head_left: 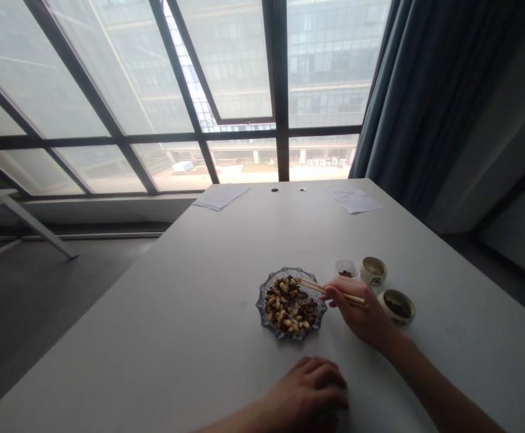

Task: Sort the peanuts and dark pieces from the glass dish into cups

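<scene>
My right hand (356,307) is closed around a pair of wooden chopsticks (346,296), whose tips reach into a scalloped glass plate (263,319). Peanuts and darker brown pieces (284,304) lie on that plate; whether the tips pinch a piece is too small to tell. Below the plate, my left hand (310,391) rests on the table with its fingers curled, and what is under them, if anything, is hidden. Close to my right hand stand a small white dish (347,266) with some dark pieces, a beige bowl (373,270) and a second beige bowl (397,305) holding dark pieces.
Sheets of paper (221,196) lie at the far left of the white table (190,288), and more papers (355,199) at the far right. Two round holes are near its far edge. Windows and a dark curtain (420,102) stand beyond.
</scene>
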`<state>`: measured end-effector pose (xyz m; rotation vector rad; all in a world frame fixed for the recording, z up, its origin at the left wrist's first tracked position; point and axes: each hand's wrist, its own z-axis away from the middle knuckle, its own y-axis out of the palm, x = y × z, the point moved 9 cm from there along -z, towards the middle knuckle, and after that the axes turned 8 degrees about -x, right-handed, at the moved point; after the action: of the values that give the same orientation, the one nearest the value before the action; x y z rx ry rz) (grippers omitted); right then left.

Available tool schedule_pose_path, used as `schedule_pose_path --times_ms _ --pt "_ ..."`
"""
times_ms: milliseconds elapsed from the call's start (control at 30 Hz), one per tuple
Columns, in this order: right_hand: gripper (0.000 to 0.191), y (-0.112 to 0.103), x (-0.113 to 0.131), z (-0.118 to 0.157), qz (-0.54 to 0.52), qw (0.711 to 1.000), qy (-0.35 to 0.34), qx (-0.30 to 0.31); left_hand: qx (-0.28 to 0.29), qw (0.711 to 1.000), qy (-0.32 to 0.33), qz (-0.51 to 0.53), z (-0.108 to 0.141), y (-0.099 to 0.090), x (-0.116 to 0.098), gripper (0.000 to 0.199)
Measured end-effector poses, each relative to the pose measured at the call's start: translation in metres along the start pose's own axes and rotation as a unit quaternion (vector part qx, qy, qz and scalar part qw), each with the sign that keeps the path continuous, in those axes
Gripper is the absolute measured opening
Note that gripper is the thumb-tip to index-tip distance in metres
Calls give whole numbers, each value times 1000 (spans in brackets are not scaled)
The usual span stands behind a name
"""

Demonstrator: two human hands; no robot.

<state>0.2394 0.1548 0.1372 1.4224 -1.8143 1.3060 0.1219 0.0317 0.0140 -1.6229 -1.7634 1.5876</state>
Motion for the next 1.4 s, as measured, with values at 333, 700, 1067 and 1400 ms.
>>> schedule_pose_path --times_ms 333,700,1067,1400 --pt "55 -12 32 1 35 998 -41 -35 -10 1000 8 12 1 -1 0 26" --pt "45 -137 85 35 201 966 50 -157 -10 1000 -2 15 0 -5 -3 23" --pt "50 -113 62 22 79 980 109 -144 -34 999 0 18 1 -8 -3 21" --pt "48 -11 28 -4 -20 999 -23 -12 -16 1000 -1 11 1 -3 -1 22"
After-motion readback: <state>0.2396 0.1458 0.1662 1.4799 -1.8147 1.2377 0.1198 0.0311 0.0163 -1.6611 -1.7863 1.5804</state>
